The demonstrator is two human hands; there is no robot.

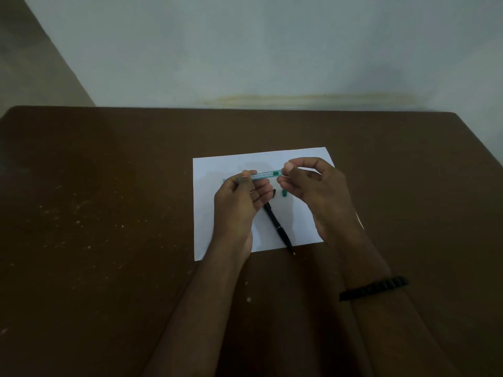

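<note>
A slim clear-and-green pen barrel (265,174) is held level above a white sheet of paper (215,208). My left hand (239,205) pinches its left end between thumb and fingers. My right hand (313,186) pinches the right end, near the green band. Below the hands, a black pen (280,227) lies diagonally on the paper, its tip past the sheet's near edge. A small green piece (284,193) sits on the paper between the hands, beside a small dark piece (273,192).
The paper lies on a brown table (109,213) speckled with light flecks. A pale wall (245,50) rises behind the table's far edge. A black bracelet (373,288) circles my right wrist.
</note>
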